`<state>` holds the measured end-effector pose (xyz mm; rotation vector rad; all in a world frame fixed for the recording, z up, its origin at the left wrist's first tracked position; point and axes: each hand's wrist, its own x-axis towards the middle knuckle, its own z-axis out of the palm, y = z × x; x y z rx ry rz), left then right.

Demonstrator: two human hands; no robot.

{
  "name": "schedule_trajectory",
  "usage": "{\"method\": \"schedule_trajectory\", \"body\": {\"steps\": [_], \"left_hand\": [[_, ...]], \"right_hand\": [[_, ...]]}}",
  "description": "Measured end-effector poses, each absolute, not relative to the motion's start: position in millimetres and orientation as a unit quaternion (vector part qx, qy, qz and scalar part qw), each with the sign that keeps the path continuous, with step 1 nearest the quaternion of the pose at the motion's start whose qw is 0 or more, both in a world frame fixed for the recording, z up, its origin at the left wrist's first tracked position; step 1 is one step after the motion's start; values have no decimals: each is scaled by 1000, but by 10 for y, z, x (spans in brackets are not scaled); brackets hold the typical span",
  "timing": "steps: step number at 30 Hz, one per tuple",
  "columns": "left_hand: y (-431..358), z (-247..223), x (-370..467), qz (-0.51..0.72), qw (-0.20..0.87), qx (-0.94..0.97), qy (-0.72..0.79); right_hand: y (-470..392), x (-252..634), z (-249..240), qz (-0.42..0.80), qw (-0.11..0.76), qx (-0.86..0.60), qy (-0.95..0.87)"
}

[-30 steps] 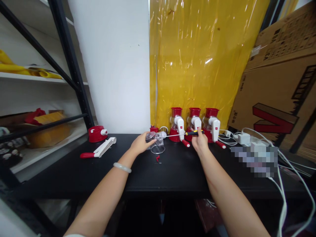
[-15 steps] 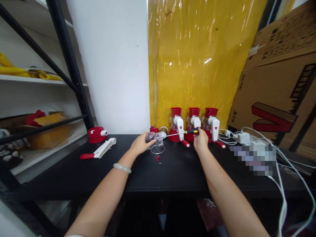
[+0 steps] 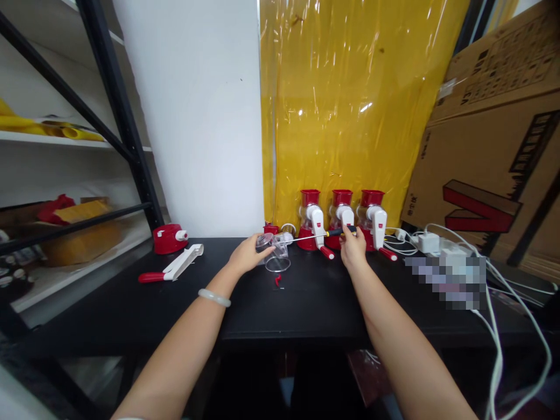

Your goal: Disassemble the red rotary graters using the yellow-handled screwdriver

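Observation:
My left hand is closed around a clear plastic grater housing, which lies tilted on the black table. In my right hand is a screwdriver with a black and yellow handle. Its long shaft points left, and the tip meets the housing's clear side; the exact contact point is too small to make out. Just in front of the housing lie a small red part and a tiny metal piece. Behind it stand a small red part and a metal drum.
Three assembled red and white rotary graters stand along the back. At the left are a red base and a white crank with a red handle. White cables and chargers lie at the right beside a large cardboard box.
The fingers of my right hand have shifted on the screwdriver handle. The housing stays in my left hand, and the whole view has moved slightly.

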<state>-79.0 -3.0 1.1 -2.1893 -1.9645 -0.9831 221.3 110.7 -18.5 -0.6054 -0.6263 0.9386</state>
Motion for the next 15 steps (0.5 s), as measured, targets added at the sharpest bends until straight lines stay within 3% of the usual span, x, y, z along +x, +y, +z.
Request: {"method": "schedule_trajectory", "body": {"steps": [7,15], "left_hand": [[-33,14,-777,-327,14,-706,-628],[95,-62,-851,-425,-9,-679,-599]], "right_hand": [[995,2228,-98,520,784,-238,-242],[1041,2174,-128,451,796,-315,-254]]}}
